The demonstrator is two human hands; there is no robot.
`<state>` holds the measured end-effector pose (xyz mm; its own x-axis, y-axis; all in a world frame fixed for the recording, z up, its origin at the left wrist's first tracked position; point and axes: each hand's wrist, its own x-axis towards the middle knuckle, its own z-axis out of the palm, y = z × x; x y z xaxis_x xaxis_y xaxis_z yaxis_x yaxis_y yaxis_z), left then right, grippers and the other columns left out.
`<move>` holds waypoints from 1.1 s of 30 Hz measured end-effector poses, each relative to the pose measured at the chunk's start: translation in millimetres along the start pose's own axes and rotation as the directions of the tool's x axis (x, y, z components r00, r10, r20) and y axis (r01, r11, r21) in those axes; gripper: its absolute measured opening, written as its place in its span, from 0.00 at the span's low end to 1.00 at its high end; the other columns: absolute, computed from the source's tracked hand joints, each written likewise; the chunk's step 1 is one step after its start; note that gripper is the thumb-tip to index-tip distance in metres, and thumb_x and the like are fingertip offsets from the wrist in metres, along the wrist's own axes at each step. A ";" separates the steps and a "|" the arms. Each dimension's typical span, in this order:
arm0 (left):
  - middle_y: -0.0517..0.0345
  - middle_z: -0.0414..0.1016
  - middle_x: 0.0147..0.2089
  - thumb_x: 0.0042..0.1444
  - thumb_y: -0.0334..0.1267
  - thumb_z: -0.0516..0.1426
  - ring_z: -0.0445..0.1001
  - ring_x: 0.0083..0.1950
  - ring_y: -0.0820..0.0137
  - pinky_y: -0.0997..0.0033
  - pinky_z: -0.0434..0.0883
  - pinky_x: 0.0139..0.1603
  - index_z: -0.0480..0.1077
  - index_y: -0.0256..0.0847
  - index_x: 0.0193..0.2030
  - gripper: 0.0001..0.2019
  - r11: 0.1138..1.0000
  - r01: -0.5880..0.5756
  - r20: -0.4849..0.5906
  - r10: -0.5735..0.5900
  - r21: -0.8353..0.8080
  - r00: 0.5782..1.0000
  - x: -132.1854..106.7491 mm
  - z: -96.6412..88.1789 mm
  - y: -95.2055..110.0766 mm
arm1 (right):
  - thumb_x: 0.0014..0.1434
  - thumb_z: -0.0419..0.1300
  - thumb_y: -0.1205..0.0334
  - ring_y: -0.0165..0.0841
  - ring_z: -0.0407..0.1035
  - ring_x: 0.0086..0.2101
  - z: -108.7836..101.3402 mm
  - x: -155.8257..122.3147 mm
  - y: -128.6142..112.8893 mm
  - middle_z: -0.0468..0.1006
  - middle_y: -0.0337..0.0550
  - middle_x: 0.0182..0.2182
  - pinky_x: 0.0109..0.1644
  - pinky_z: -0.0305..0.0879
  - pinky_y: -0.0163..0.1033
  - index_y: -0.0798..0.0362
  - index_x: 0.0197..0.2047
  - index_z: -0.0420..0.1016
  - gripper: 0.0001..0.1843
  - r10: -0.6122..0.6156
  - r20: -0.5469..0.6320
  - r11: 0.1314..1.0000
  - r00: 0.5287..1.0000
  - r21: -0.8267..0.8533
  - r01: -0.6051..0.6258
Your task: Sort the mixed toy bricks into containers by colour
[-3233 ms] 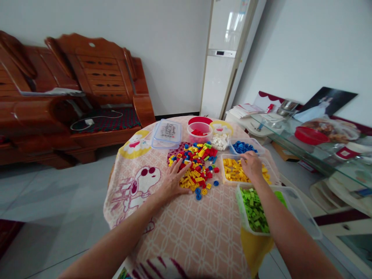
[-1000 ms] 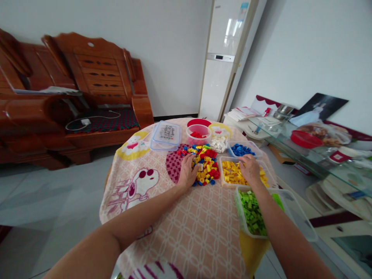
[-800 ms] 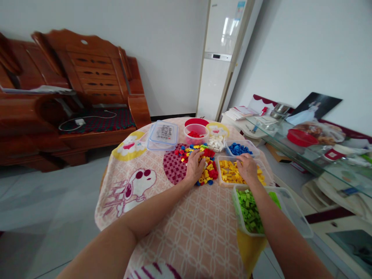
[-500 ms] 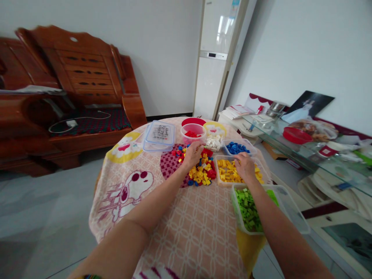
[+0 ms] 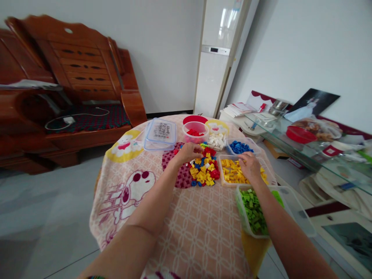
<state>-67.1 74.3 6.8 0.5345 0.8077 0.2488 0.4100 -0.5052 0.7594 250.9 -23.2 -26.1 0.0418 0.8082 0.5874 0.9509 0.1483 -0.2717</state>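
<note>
My left hand (image 5: 189,152) hovers over the left side of a mixed pile of toy building bricks (image 5: 205,170), mostly yellow with red, blue and white ones. Its fingers point right and stand slightly apart; I make out nothing between them. My right hand (image 5: 251,167) is above the clear box (image 5: 222,176) of yellow bricks (image 5: 231,170). Those fingers are bent together, and whatever they hold is too small to see. Nearer me, below my right forearm, a clear box holds green bricks (image 5: 252,209). Blue bricks (image 5: 240,147) lie in another box just beyond.
A round pink tub (image 5: 195,137) with red bricks stands behind the pile, beside white bricks (image 5: 216,142). Clear lids (image 5: 159,133) lie at the table's far left. A patterned cloth (image 5: 186,232) covers the round table. A glass shelf with clutter is on the right.
My left hand has shifted slightly left over the pile, uncovering more bricks. My right hand stays over the yellow bricks, its fingers a little changed. The whole view has shifted slightly.
</note>
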 end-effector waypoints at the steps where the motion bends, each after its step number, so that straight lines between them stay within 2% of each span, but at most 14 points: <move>1: 0.59 0.80 0.28 0.44 0.39 0.66 0.74 0.31 0.71 0.75 0.68 0.33 0.83 0.37 0.37 0.13 0.999 0.000 0.017 -0.001 0.037 1.000 0.2 0.2 1.1 | 0.60 0.54 0.64 0.44 0.71 0.43 -0.5 -0.2 -0.3 0.78 0.52 0.42 0.51 0.70 0.50 0.52 0.41 0.82 0.15 0.000 0.002 1.000 1.000 0.005 0.000; 4: 0.62 0.77 0.24 0.43 0.36 0.66 0.72 0.28 0.73 0.76 0.64 0.32 0.84 0.37 0.34 0.10 0.994 0.014 0.042 -0.018 0.108 0.999 0.5 2.1 2.4 | 0.60 0.53 0.63 0.45 0.71 0.44 -1.5 -0.6 -0.8 0.77 0.53 0.42 0.52 0.70 0.51 0.53 0.41 0.82 0.15 -0.005 0.006 1.000 1.000 0.005 0.005; 7: 0.61 0.77 0.24 0.45 0.36 0.64 0.71 0.28 0.73 0.76 0.64 0.32 0.84 0.36 0.35 0.11 0.994 0.039 0.045 -0.043 0.099 0.998 -0.6 1.9 1.4 | 0.60 0.54 0.63 0.45 0.71 0.44 -1.6 -0.4 -0.1 0.77 0.53 0.42 0.52 0.70 0.51 0.53 0.41 0.82 0.15 -0.004 0.006 1.000 1.000 0.002 0.004; 11: 0.58 0.81 0.30 0.49 0.38 0.62 0.74 0.31 0.71 0.74 0.68 0.34 0.83 0.34 0.40 0.14 0.998 0.061 -0.004 -0.061 0.009 0.998 -2.9 -1.3 -0.5 | 0.59 0.54 0.63 0.46 0.71 0.44 -1.4 -0.1 0.6 0.77 0.53 0.42 0.53 0.69 0.52 0.53 0.41 0.82 0.15 -0.002 0.017 1.000 1.000 0.017 0.001; 14: 0.55 0.81 0.31 0.52 0.39 0.61 0.75 0.32 0.70 0.74 0.70 0.34 0.83 0.34 0.42 0.14 0.995 0.032 -0.053 -0.037 -0.092 0.998 -1.5 1.5 2.2 | 0.60 0.53 0.63 0.46 0.71 0.45 -1.6 -0.3 0.0 0.77 0.53 0.43 0.53 0.70 0.52 0.53 0.41 0.82 0.15 0.002 0.013 1.000 1.000 0.017 -0.002; 17: 0.55 0.82 0.32 0.53 0.39 0.61 0.76 0.32 0.70 0.75 0.70 0.33 0.82 0.34 0.43 0.14 0.983 -0.016 -0.074 0.002 -0.185 0.997 0.6 15.3 12.9 | 0.60 0.53 0.63 0.45 0.71 0.45 -1.7 -0.5 -0.5 0.77 0.53 0.43 0.53 0.70 0.52 0.53 0.41 0.82 0.15 -0.006 0.009 1.000 1.000 0.023 0.005; 20: 0.54 0.83 0.36 0.54 0.37 0.61 0.77 0.34 0.70 0.76 0.71 0.34 0.82 0.34 0.43 0.13 0.969 -0.081 -0.064 0.068 -0.235 0.996 -1.0 39.5 30.7 | 0.60 0.53 0.63 0.46 0.71 0.44 -1.7 -0.4 -0.5 0.77 0.54 0.43 0.52 0.70 0.52 0.53 0.41 0.81 0.15 -0.004 0.009 1.000 1.000 0.017 0.004; 23: 0.53 0.83 0.38 0.55 0.36 0.60 0.78 0.35 0.70 0.75 0.72 0.36 0.81 0.34 0.46 0.14 0.960 -0.118 0.007 0.124 -0.255 0.992 -6.0 61.5 48.0 | 0.60 0.53 0.63 0.46 0.71 0.45 -1.9 -0.3 -0.7 0.77 0.54 0.42 0.53 0.70 0.52 0.54 0.41 0.81 0.15 -0.014 0.008 1.000 1.000 0.016 0.014; 25: 0.53 0.84 0.40 0.56 0.34 0.60 0.79 0.36 0.69 0.74 0.74 0.38 0.80 0.36 0.49 0.15 0.958 -0.143 0.055 0.162 -0.248 0.985 -8.3 65.3 54.8 | 0.60 0.53 0.63 0.46 0.71 0.45 -2.3 -0.3 -1.1 0.77 0.54 0.42 0.53 0.70 0.52 0.54 0.41 0.81 0.15 -0.021 0.007 1.000 1.000 0.012 0.021; 27: 0.54 0.84 0.42 0.54 0.33 0.61 0.80 0.39 0.68 0.73 0.74 0.40 0.80 0.38 0.51 0.17 0.968 -0.168 0.057 0.182 -0.188 0.982 -8.8 55.7 55.4 | 0.60 0.53 0.63 0.46 0.71 0.44 -2.7 -0.3 -1.6 0.77 0.54 0.42 0.53 0.70 0.52 0.54 0.41 0.82 0.15 -0.020 0.010 1.000 1.000 0.006 0.020; 29: 0.55 0.84 0.41 0.52 0.33 0.63 0.80 0.39 0.67 0.73 0.73 0.41 0.81 0.38 0.47 0.15 0.985 -0.155 0.035 0.158 -0.076 0.987 -8.6 33.8 49.2 | 0.60 0.53 0.63 0.46 0.71 0.44 -2.7 -0.4 -1.8 0.77 0.54 0.43 0.53 0.70 0.52 0.54 0.41 0.82 0.15 -0.016 0.016 1.000 1.000 0.005 0.016; 33: 0.57 0.81 0.30 0.48 0.32 0.63 0.76 0.33 0.68 0.74 0.69 0.36 0.82 0.37 0.33 0.06 0.972 0.036 -0.017 -0.033 0.230 0.999 -13.9 -23.2 22.2 | 0.60 0.53 0.63 0.45 0.71 0.44 -1.7 -0.6 -1.0 0.77 0.54 0.43 0.53 0.69 0.51 0.54 0.41 0.82 0.15 -0.001 0.020 1.000 1.000 0.007 0.001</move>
<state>-82.6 58.9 34.2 0.5081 0.8289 0.2341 0.5879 -0.5324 0.6090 250.5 -24.8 -25.0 0.0345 0.8192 0.5725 0.9487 0.1534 -0.2765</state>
